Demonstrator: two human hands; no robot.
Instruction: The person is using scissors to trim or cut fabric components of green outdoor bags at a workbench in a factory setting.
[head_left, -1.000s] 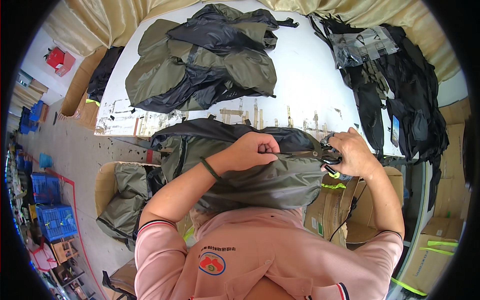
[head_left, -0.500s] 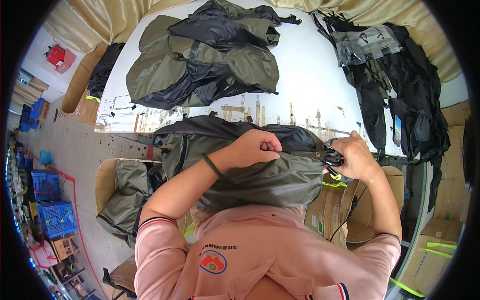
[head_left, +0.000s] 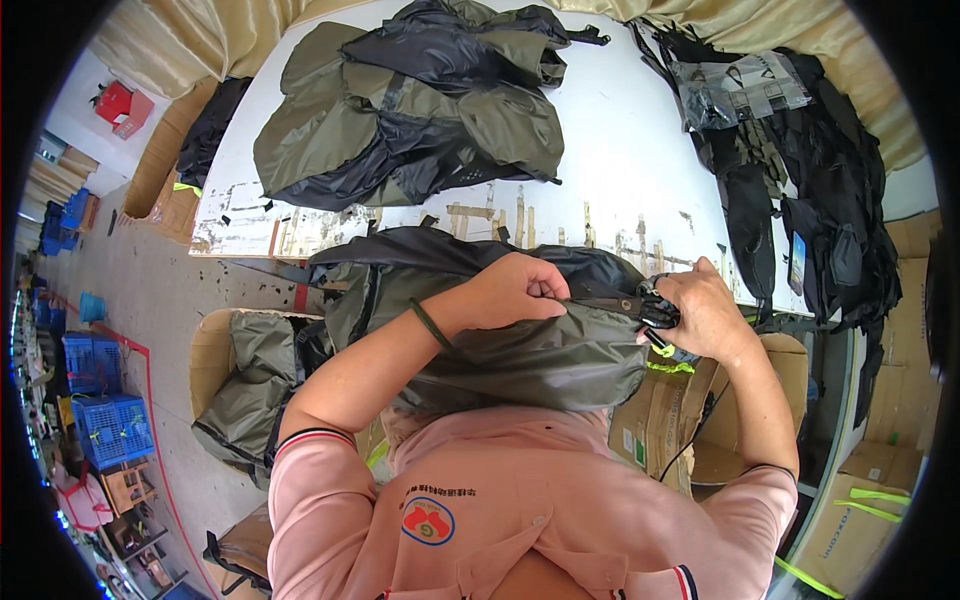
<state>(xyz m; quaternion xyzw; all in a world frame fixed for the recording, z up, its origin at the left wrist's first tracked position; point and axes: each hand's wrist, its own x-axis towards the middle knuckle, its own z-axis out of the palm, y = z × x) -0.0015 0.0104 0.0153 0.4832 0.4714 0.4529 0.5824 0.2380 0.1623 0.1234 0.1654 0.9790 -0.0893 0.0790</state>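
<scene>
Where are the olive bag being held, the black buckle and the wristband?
Olive bag [head_left: 520,355], head view, on its front fabric panel.
Black buckle [head_left: 655,310], head view, at the right hand's fingers.
Wristband [head_left: 430,325], head view, on the left wrist.

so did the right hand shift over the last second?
Yes: the right hand, on the black buckle, moved slightly right along the white table's near edge.

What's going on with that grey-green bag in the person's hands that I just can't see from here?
- Head view: the left hand covers the bag where its fingers pinch, so the seam there is hidden.
- The right hand hides most of the black buckle; fastened or not, unclear.
- The bag's underside is turned away, against the pink shirt.
</scene>
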